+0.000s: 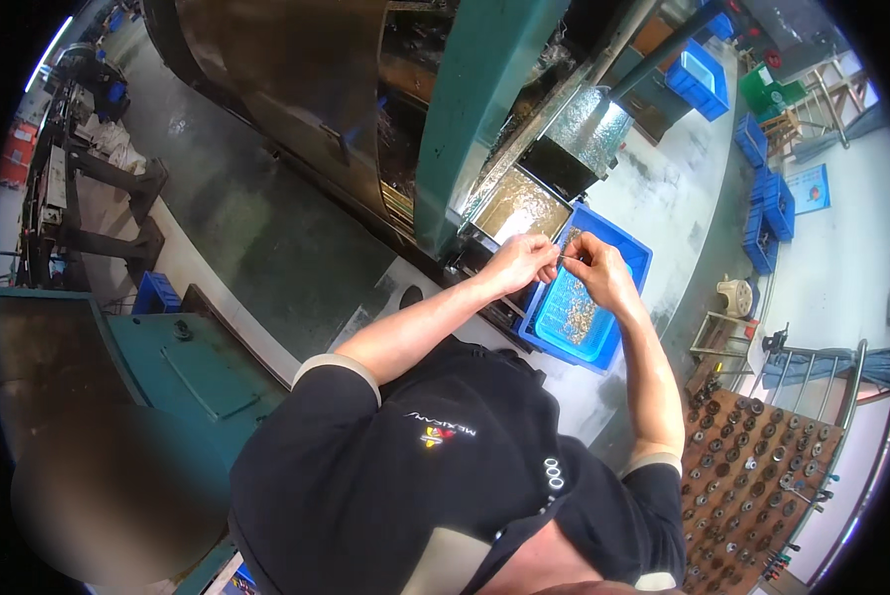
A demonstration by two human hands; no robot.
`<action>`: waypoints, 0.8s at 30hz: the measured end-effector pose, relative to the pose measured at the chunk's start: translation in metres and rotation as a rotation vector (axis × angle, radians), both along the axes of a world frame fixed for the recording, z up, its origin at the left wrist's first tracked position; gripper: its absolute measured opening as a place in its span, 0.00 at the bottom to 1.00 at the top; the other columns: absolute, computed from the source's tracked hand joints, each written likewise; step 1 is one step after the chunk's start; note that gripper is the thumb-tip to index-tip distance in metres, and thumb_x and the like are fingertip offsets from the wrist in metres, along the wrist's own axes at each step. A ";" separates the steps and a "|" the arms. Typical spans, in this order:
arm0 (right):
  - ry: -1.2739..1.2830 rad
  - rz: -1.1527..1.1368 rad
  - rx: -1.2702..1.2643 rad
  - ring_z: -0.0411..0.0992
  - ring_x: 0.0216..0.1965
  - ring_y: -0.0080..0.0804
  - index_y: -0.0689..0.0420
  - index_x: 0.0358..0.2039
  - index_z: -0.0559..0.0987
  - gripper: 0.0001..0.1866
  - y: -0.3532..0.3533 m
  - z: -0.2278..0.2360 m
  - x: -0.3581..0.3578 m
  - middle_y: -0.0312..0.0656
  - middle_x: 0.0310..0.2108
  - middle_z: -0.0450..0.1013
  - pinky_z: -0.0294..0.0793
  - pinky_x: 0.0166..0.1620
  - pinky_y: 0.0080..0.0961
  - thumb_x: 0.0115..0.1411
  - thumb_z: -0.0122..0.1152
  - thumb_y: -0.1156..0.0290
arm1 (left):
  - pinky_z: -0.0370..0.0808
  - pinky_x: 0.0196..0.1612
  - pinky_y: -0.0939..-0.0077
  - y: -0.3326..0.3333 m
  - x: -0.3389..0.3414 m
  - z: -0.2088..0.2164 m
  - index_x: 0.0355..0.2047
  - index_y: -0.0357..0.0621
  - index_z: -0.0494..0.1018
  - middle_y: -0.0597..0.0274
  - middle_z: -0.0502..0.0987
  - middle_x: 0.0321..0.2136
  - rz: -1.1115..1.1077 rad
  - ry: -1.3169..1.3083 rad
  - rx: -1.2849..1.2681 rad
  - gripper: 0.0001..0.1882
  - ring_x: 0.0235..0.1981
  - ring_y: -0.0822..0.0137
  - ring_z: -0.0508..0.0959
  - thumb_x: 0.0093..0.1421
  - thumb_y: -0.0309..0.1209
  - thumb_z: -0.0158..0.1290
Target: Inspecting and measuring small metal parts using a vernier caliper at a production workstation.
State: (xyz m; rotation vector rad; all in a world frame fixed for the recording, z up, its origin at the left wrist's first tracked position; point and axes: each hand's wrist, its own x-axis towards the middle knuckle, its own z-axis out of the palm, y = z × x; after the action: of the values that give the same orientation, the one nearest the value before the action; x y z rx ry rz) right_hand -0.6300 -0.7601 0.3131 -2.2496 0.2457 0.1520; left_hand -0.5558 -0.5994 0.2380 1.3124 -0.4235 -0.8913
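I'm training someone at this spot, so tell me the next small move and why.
Probably lower the small thin piece toward the light-blue tray: the left hand and right hand seem to pinch it between their fingertips, and the tray, holding many small parts, sits just below them.

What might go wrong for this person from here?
The thin piece pinched between the left hand and right hand could slip and get lost among the small parts in the light-blue tray below. It might also land in the wet-looking pan beside the blue bin. Both hands are bare, so a sharp edge, if there is one, might nick a finger.
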 end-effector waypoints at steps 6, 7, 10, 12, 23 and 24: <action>-0.001 -0.001 -0.028 0.68 0.27 0.24 0.63 0.30 0.75 0.07 0.006 -0.002 0.001 0.38 0.24 0.72 0.69 0.33 0.25 0.57 0.60 0.71 | 0.75 0.29 0.81 0.004 0.000 0.001 0.27 0.40 0.72 0.63 0.77 0.22 0.031 0.022 -0.035 0.15 0.24 0.75 0.77 0.67 0.36 0.46; -0.002 0.002 -0.030 0.68 0.27 0.24 0.63 0.30 0.75 0.07 0.005 -0.002 0.001 0.38 0.24 0.72 0.69 0.33 0.25 0.57 0.60 0.71 | 0.75 0.29 0.81 0.005 0.000 0.000 0.27 0.40 0.72 0.63 0.77 0.22 0.034 0.021 -0.037 0.15 0.24 0.75 0.77 0.67 0.36 0.46; 0.071 0.082 -0.116 0.68 0.27 0.24 0.63 0.31 0.75 0.08 0.004 0.000 0.001 0.38 0.25 0.73 0.69 0.33 0.25 0.58 0.60 0.71 | 0.75 0.30 0.81 0.008 -0.001 0.004 0.27 0.40 0.72 0.63 0.77 0.22 0.002 -0.033 0.023 0.16 0.24 0.75 0.77 0.67 0.37 0.46; 0.026 0.027 -0.032 0.68 0.27 0.23 0.63 0.31 0.75 0.08 0.006 0.000 0.000 0.38 0.24 0.72 0.69 0.33 0.24 0.58 0.60 0.70 | 0.74 0.30 0.82 0.009 -0.003 0.002 0.26 0.39 0.74 0.63 0.78 0.23 0.009 -0.017 0.004 0.17 0.25 0.75 0.77 0.68 0.37 0.45; 0.020 0.004 -0.032 0.67 0.27 0.25 0.63 0.32 0.75 0.10 0.006 0.002 -0.006 0.38 0.24 0.72 0.69 0.33 0.26 0.57 0.61 0.69 | 0.75 0.29 0.81 0.008 -0.008 0.004 0.26 0.40 0.72 0.63 0.77 0.22 0.023 -0.026 0.025 0.16 0.24 0.74 0.77 0.67 0.37 0.46; 0.117 0.028 -0.037 0.68 0.27 0.25 0.63 0.33 0.75 0.10 0.004 0.002 -0.006 0.38 0.24 0.72 0.69 0.34 0.26 0.58 0.61 0.69 | 0.75 0.29 0.81 0.008 -0.008 0.005 0.26 0.40 0.72 0.63 0.77 0.22 0.020 -0.020 0.031 0.16 0.24 0.74 0.77 0.67 0.37 0.47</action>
State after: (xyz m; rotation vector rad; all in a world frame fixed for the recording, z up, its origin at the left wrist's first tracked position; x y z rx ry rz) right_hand -0.6364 -0.7565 0.3151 -2.2848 0.2814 0.2970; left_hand -0.5643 -0.5915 0.2428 1.3530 -0.4129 -0.8711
